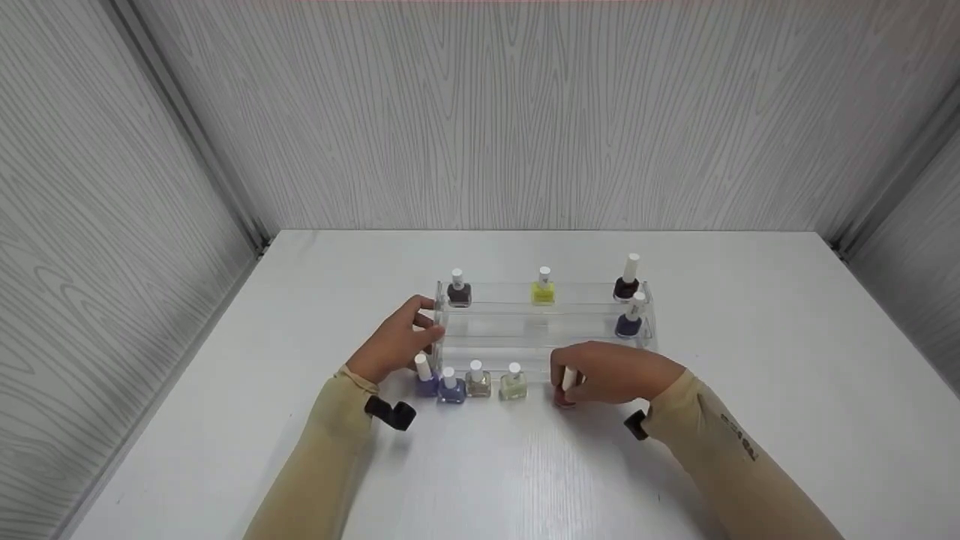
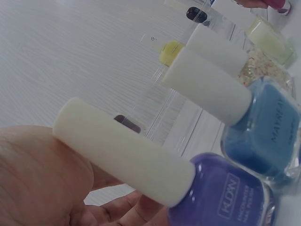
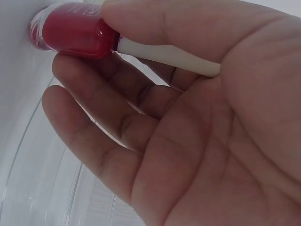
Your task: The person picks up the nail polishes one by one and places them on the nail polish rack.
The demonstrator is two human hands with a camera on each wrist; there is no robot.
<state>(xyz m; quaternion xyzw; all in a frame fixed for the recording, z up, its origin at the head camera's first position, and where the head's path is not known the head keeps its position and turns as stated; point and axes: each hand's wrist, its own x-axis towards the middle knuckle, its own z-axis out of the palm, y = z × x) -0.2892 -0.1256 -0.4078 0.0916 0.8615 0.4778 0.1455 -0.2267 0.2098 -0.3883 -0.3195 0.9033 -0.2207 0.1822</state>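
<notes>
A clear tiered rack (image 1: 487,326) stands mid-table with nail polish bottles on it. At its left end, my left hand (image 1: 394,341) grips the side, thumb in front. Close by that hand stands a purple nail polish bottle (image 2: 221,193) with a tall white cap. My right hand (image 1: 619,371) pinches a red nail polish bottle (image 3: 77,30) between thumb and fingers, at the rack's front right. The red bottle's white cap (image 3: 164,56) runs toward the palm. Beside the purple bottle are a blue bottle (image 1: 451,390), a glittery bottle (image 1: 478,382) and a pale bottle (image 1: 514,385).
The top tier bears a dark grey-brown bottle (image 1: 459,294), a yellow bottle (image 1: 543,292) and a dark red bottle (image 1: 625,289). A dark blue bottle (image 1: 628,325) leans on the tier below at right. White wood-grain panels (image 1: 480,120) enclose the table (image 1: 750,322) behind and at both sides.
</notes>
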